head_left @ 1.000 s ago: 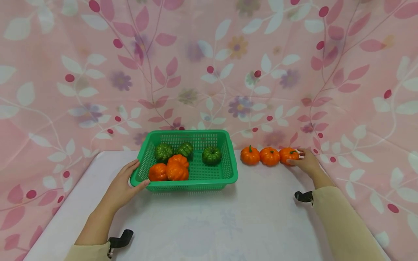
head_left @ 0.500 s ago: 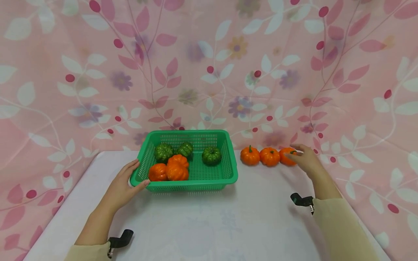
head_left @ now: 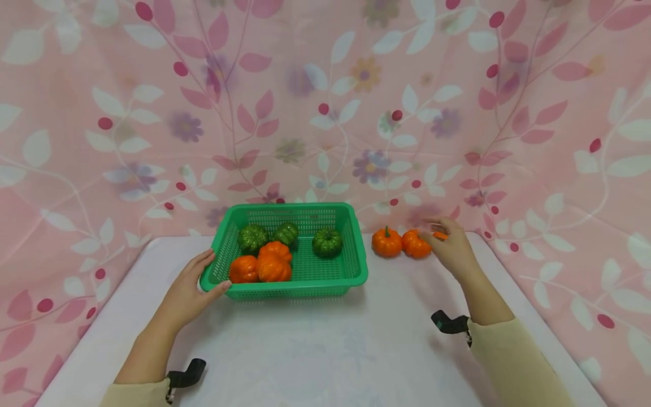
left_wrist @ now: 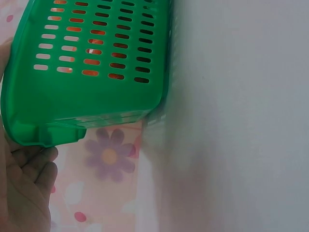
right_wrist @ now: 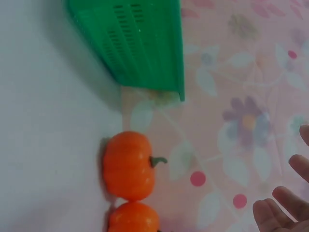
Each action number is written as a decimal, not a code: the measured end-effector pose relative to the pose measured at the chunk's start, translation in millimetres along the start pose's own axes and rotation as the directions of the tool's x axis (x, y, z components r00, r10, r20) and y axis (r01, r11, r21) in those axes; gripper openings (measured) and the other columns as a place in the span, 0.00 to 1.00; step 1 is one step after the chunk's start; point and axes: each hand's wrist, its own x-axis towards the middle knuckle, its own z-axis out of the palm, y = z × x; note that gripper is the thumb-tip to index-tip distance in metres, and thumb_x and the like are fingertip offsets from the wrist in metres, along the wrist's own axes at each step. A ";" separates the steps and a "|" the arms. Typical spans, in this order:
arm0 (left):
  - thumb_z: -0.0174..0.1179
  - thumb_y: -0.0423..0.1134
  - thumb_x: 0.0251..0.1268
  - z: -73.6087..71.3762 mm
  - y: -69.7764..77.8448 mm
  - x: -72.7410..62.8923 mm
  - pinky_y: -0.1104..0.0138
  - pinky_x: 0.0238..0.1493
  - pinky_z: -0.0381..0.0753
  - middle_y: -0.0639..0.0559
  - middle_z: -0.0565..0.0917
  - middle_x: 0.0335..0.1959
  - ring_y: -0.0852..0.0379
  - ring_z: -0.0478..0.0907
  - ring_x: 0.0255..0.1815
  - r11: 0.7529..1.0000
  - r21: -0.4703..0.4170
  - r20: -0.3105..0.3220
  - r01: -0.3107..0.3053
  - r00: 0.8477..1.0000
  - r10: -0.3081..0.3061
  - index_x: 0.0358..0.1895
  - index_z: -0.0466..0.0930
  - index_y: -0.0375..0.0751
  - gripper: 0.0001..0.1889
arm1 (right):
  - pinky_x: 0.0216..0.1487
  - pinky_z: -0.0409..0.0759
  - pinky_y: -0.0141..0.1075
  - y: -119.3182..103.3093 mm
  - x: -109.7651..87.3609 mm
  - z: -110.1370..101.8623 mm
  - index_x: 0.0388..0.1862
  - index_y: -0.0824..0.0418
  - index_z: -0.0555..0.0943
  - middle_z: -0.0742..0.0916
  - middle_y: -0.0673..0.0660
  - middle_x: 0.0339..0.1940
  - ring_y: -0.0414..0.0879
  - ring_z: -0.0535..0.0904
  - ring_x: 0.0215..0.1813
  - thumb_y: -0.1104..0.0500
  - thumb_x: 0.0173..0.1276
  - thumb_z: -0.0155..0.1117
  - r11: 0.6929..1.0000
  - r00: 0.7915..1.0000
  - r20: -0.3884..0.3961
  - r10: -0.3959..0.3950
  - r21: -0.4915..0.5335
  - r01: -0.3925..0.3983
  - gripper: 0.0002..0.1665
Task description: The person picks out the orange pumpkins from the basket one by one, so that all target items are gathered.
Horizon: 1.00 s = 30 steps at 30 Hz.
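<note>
A green plastic basket (head_left: 300, 287) stands on the white table, and my left hand (head_left: 185, 297) grips its left front corner. The thumb lies on the front rim; in the left wrist view, fingers (left_wrist: 46, 169) curl under the rim. Three small green pumpkins (head_left: 327, 243) and three orange ones (head_left: 273, 268) lie in the basket. To its right, three more orange pumpkins (head_left: 386, 243) form a row. My right hand (head_left: 454, 251) hovers over the right end of that row, fingers loosely spread and holding nothing; it mostly hides the last pumpkin (head_left: 440, 235).
A pink floral cloth (head_left: 305, 102) hangs right behind the table. The white tabletop (head_left: 315, 350) runs in front of the basket and the pumpkin row. A black device (head_left: 450, 322) sticks out from each sleeve cuff.
My right hand has let go of the rightmost orange pumpkin, lifted, and moved left over the row. The left hand and the basket have stayed in place.
</note>
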 end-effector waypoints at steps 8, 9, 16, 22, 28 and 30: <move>0.66 0.58 0.64 -1.0 -0.2 0.4 0.32 0.66 0.60 0.39 0.58 0.78 0.31 0.56 0.75 1.000 0.003 0.025 0.016 1.000 -0.016 0.76 0.59 0.32 0.46 | 0.63 0.76 0.55 -19.5 -3.3 51.2 0.64 0.59 0.77 0.75 0.60 0.67 0.60 0.72 0.67 0.53 0.73 0.65 0.985 0.990 0.003 -0.141 0.103 0.140 0.24; 0.66 0.58 0.64 -0.9 -0.2 0.4 0.32 0.66 0.60 0.39 0.58 0.78 0.31 0.56 0.75 1.000 0.003 0.026 0.017 1.000 -0.017 0.76 0.59 0.32 0.46 | 0.63 0.77 0.55 -22.1 -3.6 58.5 0.63 0.59 0.77 0.76 0.59 0.66 0.59 0.73 0.66 0.53 0.72 0.66 0.979 0.986 -0.003 -0.167 0.114 0.167 0.24; 0.67 0.57 0.64 -0.2 0.9 0.9 0.32 0.66 0.60 0.39 0.58 0.78 0.31 0.56 0.75 1.000 -0.005 0.022 0.016 1.000 -0.016 0.76 0.59 0.32 0.46 | 0.62 0.77 0.57 -45.1 -6.3 103.7 0.59 0.65 0.79 0.77 0.61 0.63 0.59 0.76 0.61 0.62 0.69 0.68 0.908 0.940 -0.020 -0.340 0.254 0.333 0.21; 0.67 0.57 0.64 -1.0 1.0 0.8 0.31 0.65 0.61 0.39 0.59 0.77 0.31 0.57 0.74 1.000 -0.005 0.008 0.008 1.000 -0.008 0.76 0.60 0.32 0.46 | 0.61 0.78 0.56 -67.7 -9.6 143.4 0.60 0.57 0.79 0.79 0.58 0.62 0.53 0.75 0.61 0.58 0.68 0.70 0.898 0.917 0.083 -0.390 0.252 0.360 0.22; 0.66 0.58 0.63 -1.5 0.8 1.4 0.31 0.65 0.61 0.39 0.59 0.77 0.31 0.57 0.74 1.000 -0.009 0.007 0.003 1.000 -0.003 0.76 0.60 0.32 0.46 | 0.60 0.79 0.46 -84.1 -7.8 180.4 0.62 0.54 0.78 0.78 0.52 0.61 0.48 0.74 0.59 0.53 0.69 0.69 0.916 0.892 0.220 -0.394 0.169 0.363 0.24; 0.67 0.58 0.63 -1.6 1.2 1.4 0.31 0.65 0.61 0.39 0.59 0.77 0.30 0.57 0.74 1.000 -0.011 0.007 0.002 1.000 -0.002 0.76 0.60 0.32 0.46 | 0.60 0.79 0.44 -89.9 -7.3 190.1 0.62 0.53 0.78 0.78 0.52 0.62 0.47 0.74 0.59 0.51 0.70 0.69 0.919 0.879 0.270 -0.393 0.134 0.370 0.24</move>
